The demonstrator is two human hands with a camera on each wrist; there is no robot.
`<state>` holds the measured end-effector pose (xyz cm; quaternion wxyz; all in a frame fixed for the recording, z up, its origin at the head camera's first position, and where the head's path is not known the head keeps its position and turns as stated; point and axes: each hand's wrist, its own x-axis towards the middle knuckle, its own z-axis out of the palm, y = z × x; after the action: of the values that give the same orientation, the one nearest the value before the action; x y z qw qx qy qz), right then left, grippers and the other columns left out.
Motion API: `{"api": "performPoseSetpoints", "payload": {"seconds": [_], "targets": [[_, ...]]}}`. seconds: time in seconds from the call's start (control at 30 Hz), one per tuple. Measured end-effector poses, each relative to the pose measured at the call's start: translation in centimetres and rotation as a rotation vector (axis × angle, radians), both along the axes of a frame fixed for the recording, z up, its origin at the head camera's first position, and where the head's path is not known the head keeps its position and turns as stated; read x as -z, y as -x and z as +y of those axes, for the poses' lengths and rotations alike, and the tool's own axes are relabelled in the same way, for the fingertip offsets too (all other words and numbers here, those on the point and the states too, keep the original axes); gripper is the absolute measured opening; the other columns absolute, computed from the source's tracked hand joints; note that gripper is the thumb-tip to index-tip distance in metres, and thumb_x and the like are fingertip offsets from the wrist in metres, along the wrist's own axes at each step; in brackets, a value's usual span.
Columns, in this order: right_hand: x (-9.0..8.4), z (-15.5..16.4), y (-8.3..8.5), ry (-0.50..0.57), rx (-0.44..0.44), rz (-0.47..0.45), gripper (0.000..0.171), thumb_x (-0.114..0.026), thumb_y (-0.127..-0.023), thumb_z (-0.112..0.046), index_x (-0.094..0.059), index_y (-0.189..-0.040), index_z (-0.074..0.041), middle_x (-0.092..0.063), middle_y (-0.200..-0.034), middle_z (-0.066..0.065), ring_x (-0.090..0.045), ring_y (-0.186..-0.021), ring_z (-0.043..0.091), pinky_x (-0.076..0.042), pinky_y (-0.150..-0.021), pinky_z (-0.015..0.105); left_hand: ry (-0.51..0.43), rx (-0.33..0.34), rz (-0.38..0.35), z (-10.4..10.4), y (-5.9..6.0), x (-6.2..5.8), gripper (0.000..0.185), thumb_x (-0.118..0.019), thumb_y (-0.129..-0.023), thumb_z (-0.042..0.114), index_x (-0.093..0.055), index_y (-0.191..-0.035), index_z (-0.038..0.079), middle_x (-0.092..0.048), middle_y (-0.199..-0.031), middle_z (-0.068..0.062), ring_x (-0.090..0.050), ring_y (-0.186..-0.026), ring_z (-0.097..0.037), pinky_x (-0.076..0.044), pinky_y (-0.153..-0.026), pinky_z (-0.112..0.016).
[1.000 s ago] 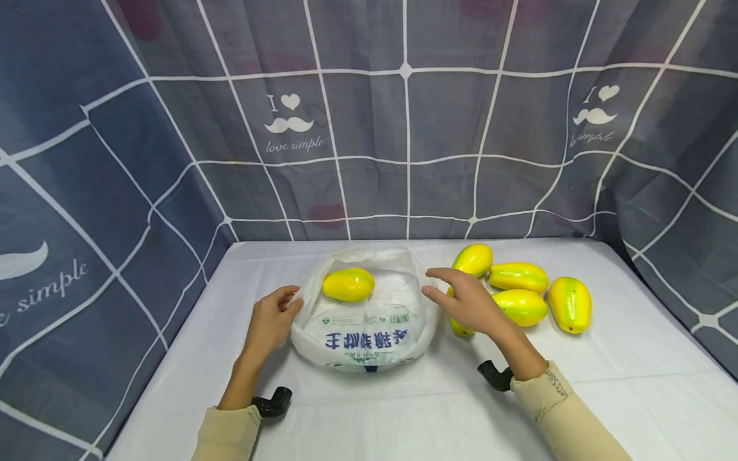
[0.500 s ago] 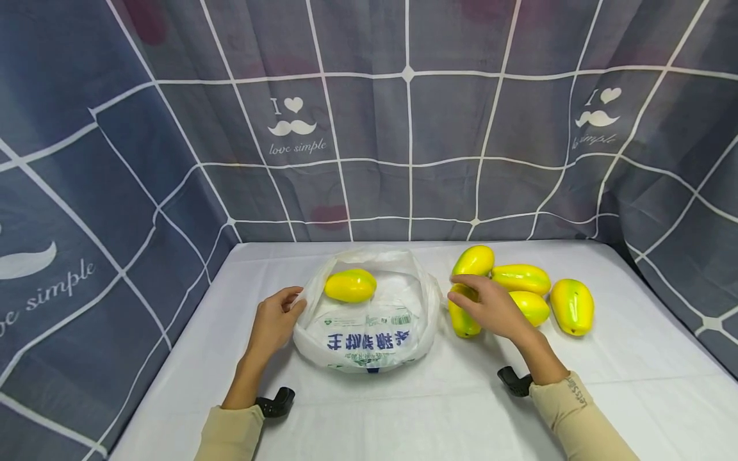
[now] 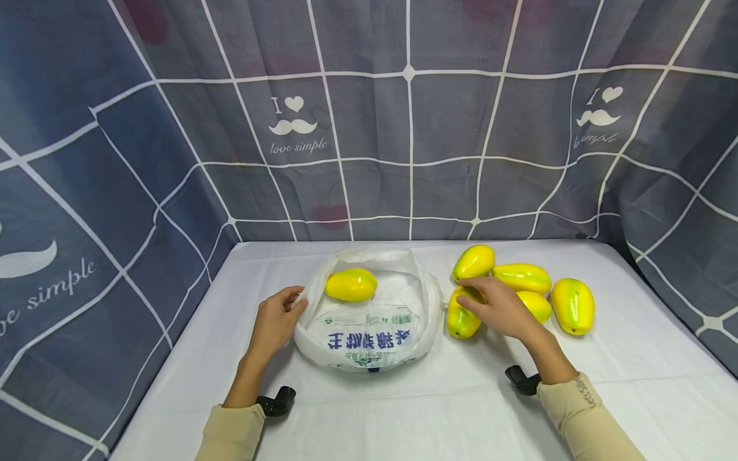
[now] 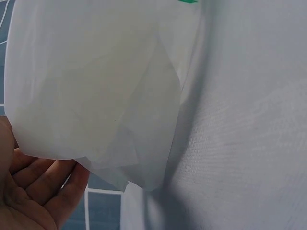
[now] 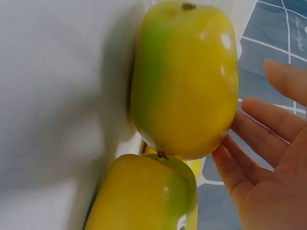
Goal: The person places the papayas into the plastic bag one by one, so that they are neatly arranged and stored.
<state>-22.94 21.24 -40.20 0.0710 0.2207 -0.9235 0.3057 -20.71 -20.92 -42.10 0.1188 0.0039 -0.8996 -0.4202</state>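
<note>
Left of centre, the left hand (image 3: 275, 321) pinches the rim of the white bag (image 3: 369, 333) (one mango (image 3: 350, 285) inside). The right hand (image 3: 500, 308), fingers relaxed, rests on a mango (image 3: 461, 318) in the right-hand pile.

Left hand (image 3: 275, 322) holding bag (image 3: 369, 333) rim; right hand (image 3: 500, 308) resting on mango (image 3: 461, 317) beside bag.

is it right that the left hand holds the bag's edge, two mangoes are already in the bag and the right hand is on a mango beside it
Not quite. The head view shows only one mango inside the white plastic bag, not two. The rest stands: the left hand holds the bag's edge, and the right hand rests on a mango lying beside the bag.
</note>
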Motion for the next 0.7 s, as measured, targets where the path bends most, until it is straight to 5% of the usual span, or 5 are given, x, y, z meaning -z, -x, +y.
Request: {"api": "performPoseSetpoints", "payload": {"seconds": [0.3,0.7], "targets": [[-0.1,0.5,-0.7,-0.062,0.02,-0.003,0.041,-0.071,-0.092,-0.022,-0.067,-0.121,0.006,-0.061,-0.122,0.022,-0.053,-0.112,0.041,-0.04,-0.095,0.056,0.004,0.006,0.005,0.0,0.0,0.1,0.035,-0.064,-0.096,0.016,-0.065,-0.126,-0.002,-0.066,-0.116,-0.021,-0.062,-0.102,-0.034,-0.049,-0.089,-0.047],[0.1,0.9,-1.3,-0.068,0.047,-0.045,0.055,-0.074,-0.088,-0.033,-0.065,-0.123,0.007,-0.053,-0.101,0.008,-0.043,-0.096,0.028,-0.036,-0.077,0.039,0.003,0.007,-0.005,0.0,0.0,0.1,0.035,-0.064,-0.096,0.016,-0.064,-0.126,-0.001,-0.066,-0.115,-0.021,-0.061,-0.101,-0.032,-0.049,-0.089,-0.046]]}}
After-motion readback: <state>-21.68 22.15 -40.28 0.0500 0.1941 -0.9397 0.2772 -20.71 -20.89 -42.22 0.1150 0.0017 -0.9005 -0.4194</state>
